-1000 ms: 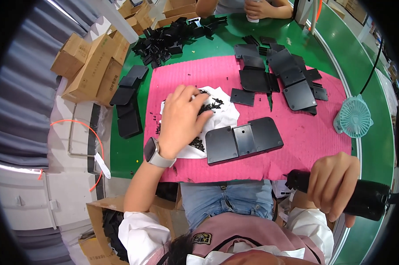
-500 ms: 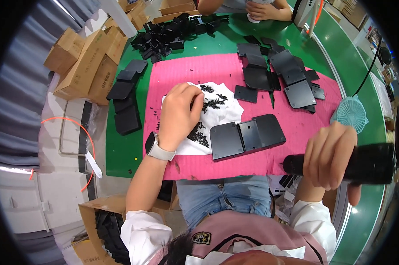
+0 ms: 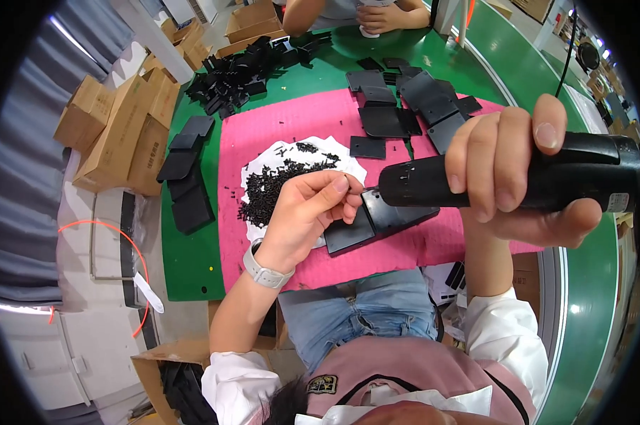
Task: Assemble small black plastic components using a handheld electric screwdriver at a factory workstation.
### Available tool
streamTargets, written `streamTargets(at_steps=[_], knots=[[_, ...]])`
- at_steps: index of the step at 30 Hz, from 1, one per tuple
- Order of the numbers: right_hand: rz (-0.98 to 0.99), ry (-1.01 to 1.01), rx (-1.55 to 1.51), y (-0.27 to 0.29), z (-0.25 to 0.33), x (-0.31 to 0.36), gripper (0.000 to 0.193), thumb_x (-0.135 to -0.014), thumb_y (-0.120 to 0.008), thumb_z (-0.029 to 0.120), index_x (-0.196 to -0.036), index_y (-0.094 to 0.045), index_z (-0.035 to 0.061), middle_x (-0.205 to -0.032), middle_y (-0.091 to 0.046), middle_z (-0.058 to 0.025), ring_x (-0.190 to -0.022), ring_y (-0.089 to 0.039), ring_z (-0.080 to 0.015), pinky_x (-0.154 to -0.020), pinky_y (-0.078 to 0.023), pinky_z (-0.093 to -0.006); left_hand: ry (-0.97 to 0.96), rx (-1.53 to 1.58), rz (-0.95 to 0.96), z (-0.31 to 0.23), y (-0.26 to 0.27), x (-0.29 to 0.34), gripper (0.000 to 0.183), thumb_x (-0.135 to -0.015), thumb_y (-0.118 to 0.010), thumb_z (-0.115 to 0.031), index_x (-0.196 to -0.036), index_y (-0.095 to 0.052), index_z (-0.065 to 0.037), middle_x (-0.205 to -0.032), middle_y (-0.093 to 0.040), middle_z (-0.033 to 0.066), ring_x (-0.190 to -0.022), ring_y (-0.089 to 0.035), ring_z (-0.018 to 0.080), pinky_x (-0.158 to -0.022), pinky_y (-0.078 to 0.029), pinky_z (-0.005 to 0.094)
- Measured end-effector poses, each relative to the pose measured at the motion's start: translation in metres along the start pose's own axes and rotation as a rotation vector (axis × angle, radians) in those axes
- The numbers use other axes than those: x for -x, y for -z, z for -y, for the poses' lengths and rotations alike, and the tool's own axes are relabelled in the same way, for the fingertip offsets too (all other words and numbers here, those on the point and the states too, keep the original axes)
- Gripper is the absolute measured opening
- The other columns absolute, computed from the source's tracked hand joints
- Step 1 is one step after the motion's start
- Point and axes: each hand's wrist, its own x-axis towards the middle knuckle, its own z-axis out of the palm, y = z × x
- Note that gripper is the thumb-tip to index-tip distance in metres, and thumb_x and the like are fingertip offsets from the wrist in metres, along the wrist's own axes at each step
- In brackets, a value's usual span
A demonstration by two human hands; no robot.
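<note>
My right hand [image 3: 501, 163] is wrapped round a black electric screwdriver [image 3: 413, 184], held level with its bit pointing left. Thumb and fingers of my left hand [image 3: 306, 212] are pinched together just left of the bit. A tiny dark piece, seemingly a screw [image 3: 345, 176], shows at those fingertips. Below both hands lies a black plastic casing [image 3: 348, 235] with a recessed middle, partly covered by my left hand and the screwdriver. Beside my left hand, a heap of small black screws [image 3: 263, 190] rests on a white cloth [image 3: 351, 170].
A pink foam mat [image 3: 236, 149] covers part of the green table [image 3: 175, 258]. Black casings stand in rows at left [image 3: 185, 173] and far right [image 3: 384, 120]. Black parts [image 3: 235, 74] are piled at the back, near another person's hand [image 3: 380, 19]. Cardboard boxes [image 3: 121, 134] stand at left.
My left hand has left the screw heap and moved right, its fingertips now close to the bit. My right hand has lifted the screwdriver up and leftward over the casing. The view has shifted slightly.
</note>
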Motion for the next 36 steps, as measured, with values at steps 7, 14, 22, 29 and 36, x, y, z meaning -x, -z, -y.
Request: streamTargets(at_steps=[7,14,22,29,36], knots=[[0.026,0.030,0.009,0.002,-0.013,0.005,0.056,-0.080,-0.061,0.053,-0.108,-0.042,0.0085,-0.065,-0.051,0.0028,-0.045,-0.049,-0.0086,-0.055,-0.045,-0.0261,0.056,0.066,0.002,0.005,-0.004,0.002,0.025,-0.092,-0.055,-0.020,-0.096,-0.062,0.004,-0.079,-0.063,0.0070,-0.067,-0.057,0.0109,-0.064,-0.048,0.0245],[0.002,0.024,0.007,0.005,-0.020,0.010,0.055,-0.081,-0.060,0.053,-0.108,-0.042,0.0081,-0.066,-0.051,0.0030,-0.045,-0.048,-0.0083,-0.054,-0.045,-0.0259,0.053,-0.012,-0.074,0.006,-0.005,0.002,0.023,-0.091,-0.057,-0.019,-0.093,-0.063,0.003,-0.077,-0.062,0.0053,-0.066,-0.055,0.0086,-0.063,-0.046,0.0222],[-0.047,0.003,-0.042,0.020,-0.013,0.012,0.058,-0.080,-0.059,0.054,-0.108,-0.043,0.0061,-0.063,-0.049,0.0009,-0.045,-0.048,-0.0100,-0.053,-0.042,-0.0263,-0.208,-0.756,-0.244,0.004,0.015,-0.030,0.016,-0.084,-0.057,-0.011,-0.078,-0.064,0.002,-0.066,-0.061,0.0026,-0.059,-0.054,0.0072,-0.055,-0.043,0.0224],[-0.092,0.004,-0.030,0.026,-0.013,0.018,0.063,-0.080,-0.058,0.058,-0.110,-0.045,0.0051,-0.061,-0.047,-0.0005,-0.044,-0.046,-0.0113,-0.053,-0.041,-0.0279,-0.355,-0.916,-0.326,-0.003,0.012,-0.035,0.009,-0.075,-0.065,-0.007,-0.075,-0.067,0.002,-0.066,-0.063,0.0033,-0.059,-0.054,0.0058,-0.054,-0.043,0.0211],[-0.219,-0.007,-0.047,0.022,-0.011,0.020,0.053,-0.079,-0.060,0.050,-0.106,-0.045,0.0060,-0.062,-0.046,0.0022,-0.044,-0.045,-0.0093,-0.055,-0.040,-0.0266,-0.173,-0.607,-0.190,-0.005,0.001,-0.030,0.010,-0.082,-0.064,-0.007,-0.086,-0.067,0.001,-0.075,-0.063,0.0027,-0.062,-0.053,0.0062,-0.057,-0.042,0.0203]])
